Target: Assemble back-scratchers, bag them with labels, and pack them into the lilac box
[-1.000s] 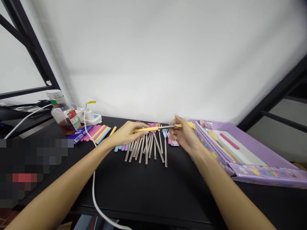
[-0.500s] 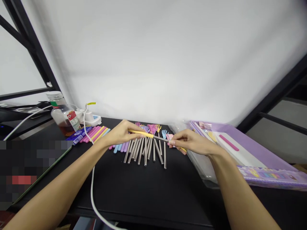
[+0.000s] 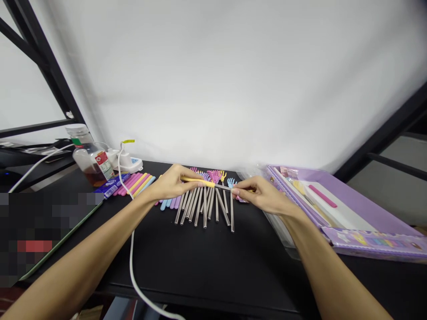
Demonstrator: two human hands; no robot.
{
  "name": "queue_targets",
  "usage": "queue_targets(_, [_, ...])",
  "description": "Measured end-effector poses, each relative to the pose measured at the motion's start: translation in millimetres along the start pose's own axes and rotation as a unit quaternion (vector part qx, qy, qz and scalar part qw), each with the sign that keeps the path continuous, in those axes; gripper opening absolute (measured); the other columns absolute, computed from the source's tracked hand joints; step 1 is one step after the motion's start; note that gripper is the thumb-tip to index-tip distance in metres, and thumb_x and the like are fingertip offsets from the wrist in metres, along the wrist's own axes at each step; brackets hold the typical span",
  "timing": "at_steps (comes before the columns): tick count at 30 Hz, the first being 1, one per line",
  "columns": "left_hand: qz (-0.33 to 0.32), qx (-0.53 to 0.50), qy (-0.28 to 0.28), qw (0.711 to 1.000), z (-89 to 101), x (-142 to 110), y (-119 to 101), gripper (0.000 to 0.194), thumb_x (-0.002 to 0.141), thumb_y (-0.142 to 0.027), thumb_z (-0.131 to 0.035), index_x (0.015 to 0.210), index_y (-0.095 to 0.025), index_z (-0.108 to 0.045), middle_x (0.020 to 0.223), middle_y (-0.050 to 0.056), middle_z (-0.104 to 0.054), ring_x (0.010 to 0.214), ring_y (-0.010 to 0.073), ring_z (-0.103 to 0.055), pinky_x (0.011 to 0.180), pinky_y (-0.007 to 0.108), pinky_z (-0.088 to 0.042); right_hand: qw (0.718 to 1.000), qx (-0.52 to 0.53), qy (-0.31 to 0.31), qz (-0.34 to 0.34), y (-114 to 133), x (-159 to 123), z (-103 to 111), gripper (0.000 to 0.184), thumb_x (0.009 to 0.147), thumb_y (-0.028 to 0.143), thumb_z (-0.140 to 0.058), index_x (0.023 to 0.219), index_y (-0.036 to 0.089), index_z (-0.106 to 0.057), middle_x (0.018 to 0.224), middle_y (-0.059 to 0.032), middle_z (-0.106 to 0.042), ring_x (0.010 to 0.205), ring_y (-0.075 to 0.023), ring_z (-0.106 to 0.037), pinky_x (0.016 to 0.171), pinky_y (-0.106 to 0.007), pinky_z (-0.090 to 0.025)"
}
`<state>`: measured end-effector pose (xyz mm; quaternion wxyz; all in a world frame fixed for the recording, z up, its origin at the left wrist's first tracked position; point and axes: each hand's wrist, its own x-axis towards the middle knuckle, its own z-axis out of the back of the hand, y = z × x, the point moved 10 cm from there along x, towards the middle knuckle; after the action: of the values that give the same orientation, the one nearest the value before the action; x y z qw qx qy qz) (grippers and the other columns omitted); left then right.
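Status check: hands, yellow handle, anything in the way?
Left hand holding yellow handle; right hand pinching metal rod. Handle and rod meeting end to end, above other rods. White cable under left forearm, clear of both hands.

bottle — amber liquid inside | power strip — near bottle | white cable

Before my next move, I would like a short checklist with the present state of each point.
1. Left hand holds the yellow handle: ok.
2. Right hand holds the metal rod: ok.
3. Rod roughly in line with the handle: ok.
4. Rod fixed firmly in the handle: cannot tell.
5. Rod's far end visible: not ok, the right hand hides it.
6. White cable clear of the left forearm: not ok, it passes beneath.
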<state>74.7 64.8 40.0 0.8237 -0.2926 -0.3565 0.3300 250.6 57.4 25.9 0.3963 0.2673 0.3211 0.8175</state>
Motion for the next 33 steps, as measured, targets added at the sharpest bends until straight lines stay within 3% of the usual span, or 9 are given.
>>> queue_targets(8, [0.088,-0.17,-0.045,0.98,-2.7,0,23,0.019,0.074,-0.032,-0.078,0.082,-0.016,-0.082,0.056,0.005,-0.061,0.053,0.0137,-0.047,0.046,0.024,-0.03,0.997,-0.046,-0.042,0.052,13,2,-2,0.039,0.091,0.037,-0.058,0.057,0.018,-0.059,0.055,0.0019,-0.043,0.054,-0.0117,-0.032,0.052,-0.029,-0.022])
queue_targets(13, [0.079,-0.111,0.021,0.99,-10.8,1,22,0.026,0.081,-0.04,-0.073,0.088,-0.017,-0.083,0.053,0.001,-0.05,0.049,0.0096,-0.032,0.045,0.024,-0.021,0.986,-0.095,-0.071,0.114,24,2,-6,0.039,0.093,0.032,-0.057,0.056,0.019,-0.054,0.054,0.0027,-0.04,0.053,-0.0115,-0.031,0.053,-0.029,-0.022])
queue_targets(20, [0.104,-0.081,0.026,0.991,-11.1,0,23,0.034,0.083,-0.048,-0.07,0.089,-0.017,-0.082,0.055,0.001,-0.047,0.051,0.0099,-0.029,0.048,0.026,-0.02,0.978,-0.123,-0.084,0.143,31,1,-9,0.037,0.094,0.027,-0.056,0.057,0.019,-0.056,0.054,0.0022,-0.043,0.052,-0.0117,-0.036,0.056,-0.029,-0.025])
queue_targets(24, [0.068,-0.057,0.022,0.996,-15.5,1,10,0.037,0.086,-0.05,-0.065,0.09,-0.018,-0.082,0.053,0.001,-0.049,0.047,0.0094,-0.029,0.046,0.026,-0.02,0.983,-0.111,-0.075,0.125,26,0,-4,0.035,0.094,0.032,-0.057,0.062,0.019,-0.064,0.054,0.0014,-0.047,0.052,-0.012,-0.038,0.053,-0.029,-0.027])
queue_targets(28, [-0.021,0.046,0.013,0.999,-13.4,2,-11,0.033,0.091,-0.045,-0.06,0.102,-0.021,-0.08,0.07,0.005,-0.067,0.054,0.0129,-0.049,0.053,0.025,-0.034,0.993,-0.07,-0.061,0.072,11,-2,6,0.028,0.088,0.039,-0.065,0.069,0.019,-0.072,0.06,-0.0017,-0.061,0.055,-0.0151,-0.048,0.052,-0.029,-0.032])
queue_targets(30, [-0.07,0.119,0.012,0.99,-10.1,1,-18,0.027,0.091,-0.04,-0.062,0.104,-0.024,-0.08,0.078,0.005,-0.072,0.063,0.0153,-0.058,0.061,0.025,-0.039,0.995,-0.062,-0.062,0.053,6,-4,12,0.022,0.084,0.04,-0.069,0.079,0.019,-0.075,0.068,-0.0033,-0.067,0.06,-0.0178,-0.055,0.055,-0.03,-0.038])
queue_targets(33, [-0.103,0.249,0.014,0.963,-4.1,0,-15,0.025,0.094,-0.038,-0.059,0.099,-0.023,-0.079,0.074,0.004,-0.07,0.063,0.0158,-0.058,0.062,0.026,-0.038,0.992,-0.069,-0.092,0.048,4,-6,24,0.024,0.079,0.039,-0.075,0.093,0.02,-0.075,0.085,-0.0053,-0.073,0.075,-0.0218,-0.063,0.067,-0.033,-0.047])
